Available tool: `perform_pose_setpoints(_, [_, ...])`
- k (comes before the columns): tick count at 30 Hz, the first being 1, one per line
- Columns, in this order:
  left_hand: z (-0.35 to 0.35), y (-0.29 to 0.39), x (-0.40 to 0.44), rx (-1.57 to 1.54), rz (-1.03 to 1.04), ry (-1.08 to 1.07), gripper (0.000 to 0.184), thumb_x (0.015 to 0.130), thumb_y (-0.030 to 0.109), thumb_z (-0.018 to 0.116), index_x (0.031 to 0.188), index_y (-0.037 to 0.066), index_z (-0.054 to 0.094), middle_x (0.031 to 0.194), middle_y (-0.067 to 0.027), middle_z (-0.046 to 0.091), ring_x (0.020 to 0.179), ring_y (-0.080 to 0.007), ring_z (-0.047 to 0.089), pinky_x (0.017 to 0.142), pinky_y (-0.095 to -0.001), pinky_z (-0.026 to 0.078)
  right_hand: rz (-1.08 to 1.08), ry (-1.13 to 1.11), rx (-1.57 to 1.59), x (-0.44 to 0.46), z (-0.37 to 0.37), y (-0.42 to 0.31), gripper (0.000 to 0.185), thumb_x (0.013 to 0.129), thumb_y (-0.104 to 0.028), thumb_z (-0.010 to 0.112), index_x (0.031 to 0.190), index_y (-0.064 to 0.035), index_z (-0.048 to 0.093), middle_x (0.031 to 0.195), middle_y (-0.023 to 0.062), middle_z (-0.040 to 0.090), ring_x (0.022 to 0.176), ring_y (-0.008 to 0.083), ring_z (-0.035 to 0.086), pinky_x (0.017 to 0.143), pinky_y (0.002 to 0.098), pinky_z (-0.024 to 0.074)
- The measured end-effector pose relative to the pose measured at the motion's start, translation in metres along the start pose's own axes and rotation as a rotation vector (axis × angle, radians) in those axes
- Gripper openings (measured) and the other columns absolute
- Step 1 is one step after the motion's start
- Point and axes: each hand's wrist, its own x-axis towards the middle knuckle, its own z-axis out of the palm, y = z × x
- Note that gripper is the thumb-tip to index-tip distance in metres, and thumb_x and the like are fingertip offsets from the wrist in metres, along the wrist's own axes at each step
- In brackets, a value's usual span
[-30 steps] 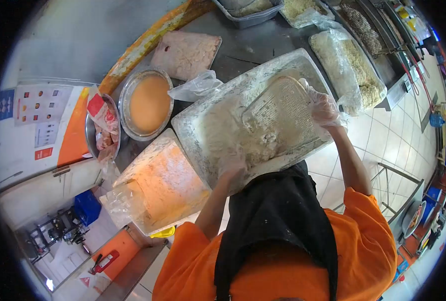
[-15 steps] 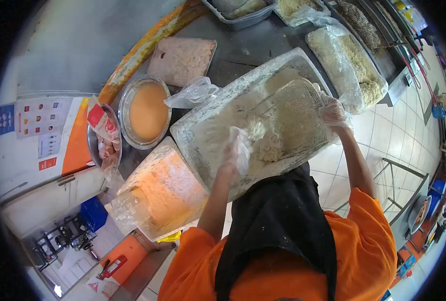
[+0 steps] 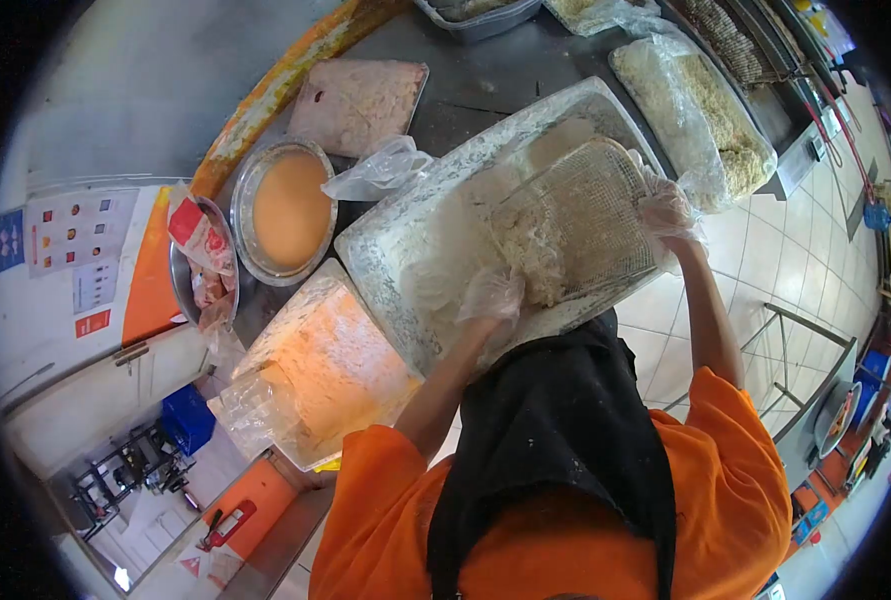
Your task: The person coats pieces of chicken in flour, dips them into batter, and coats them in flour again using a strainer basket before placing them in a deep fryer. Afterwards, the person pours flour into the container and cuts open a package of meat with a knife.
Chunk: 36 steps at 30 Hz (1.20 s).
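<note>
A wire mesh basket (image 3: 590, 220) lies tilted inside a large white tub (image 3: 445, 165) dusted with flour. My right hand (image 3: 668, 215), in a clear plastic glove, is closed on the basket's right rim. Clumpy flour-coated pieces (image 3: 533, 250) sit at the basket's left end; what is under the coating I cannot make out. Just beside them, low in the tub, is my left hand (image 3: 490, 297), also in a loose clear glove. Its fingers are blurred by glove and flour, so their grip cannot be read. Loose flour (image 3: 435, 245) fills the tub's left side.
Left of the tub stand a bowl of orange liquid (image 3: 292, 210), a bowl with bagged raw meat (image 3: 208, 270) and a bin of orange-tinted powder (image 3: 330, 350). A tray of pale pieces (image 3: 360, 105) lies behind. A plastic-covered tray (image 3: 700, 120) is at the right.
My left hand has moved down and slightly right, from above the flour to beside the coated pieces. My right hand still holds the basket rim. The view has shifted slightly.
</note>
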Motion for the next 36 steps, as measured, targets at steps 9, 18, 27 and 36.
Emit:
perform_pose_setpoints(9, [-0.016, 0.001, 0.004, -0.080, -0.423, -0.405, 0.050, 0.096, 0.045, 0.037, 0.108, 0.001, 0.058, 0.102, -0.0105, 0.065, 0.090, -0.0234, 0.058, 0.079, -0.0388, 0.044, 0.017, -0.007, -0.028, -0.004, -0.004, -0.014, 0.048, 0.076, -0.010, 0.054, 0.124, -0.0068, 0.056, 0.105, 0.0093, 0.065, 0.091, 0.0170, 0.057, 0.085, 0.0308, 0.0431])
perform_pose_setpoints(18, [-0.070, 0.044, 0.020, -1.521, -0.275, -0.401, 0.053, 0.099, 0.041, 0.026, 0.130, 0.004, 0.048, 0.118, -0.0140, 0.059, 0.107, -0.0212, 0.054, 0.093, -0.0336, 0.040, 0.043, -0.020, -0.016, 0.001, 0.000, 0.006, 0.047, 0.081, -0.014, 0.056, 0.128, -0.0096, 0.054, 0.116, 0.0151, 0.063, 0.108, 0.0237, 0.060, 0.091, 0.0308, 0.0437])
perform_pose_setpoints(27, [0.016, -0.035, 0.012, -0.568, -0.021, -0.457, 0.036, 0.088, 0.035, 0.048, 0.094, 0.003, 0.062, 0.085, -0.0142, 0.061, 0.081, -0.0276, 0.058, 0.070, -0.0390, 0.045, 0.145, -0.055, -0.108, -0.005, -0.009, -0.023, 0.048, 0.077, -0.012, 0.052, 0.124, -0.0048, 0.056, 0.111, 0.0136, 0.064, 0.101, 0.0221, 0.058, 0.091, 0.0309, 0.0413])
perform_pose_setpoints(36, [-0.006, 0.008, -0.001, -0.085, 0.179, -0.348, 0.023, 0.084, 0.019, 0.052, 0.088, 0.000, 0.064, 0.083, -0.0130, 0.064, 0.081, -0.0258, 0.060, 0.072, -0.0376, 0.048, 0.181, -0.004, -0.049, -0.004, -0.004, -0.022, 0.043, 0.076, -0.011, 0.052, 0.117, -0.0054, 0.059, 0.096, 0.0132, 0.066, 0.085, 0.0241, 0.060, 0.081, 0.0369, 0.0457])
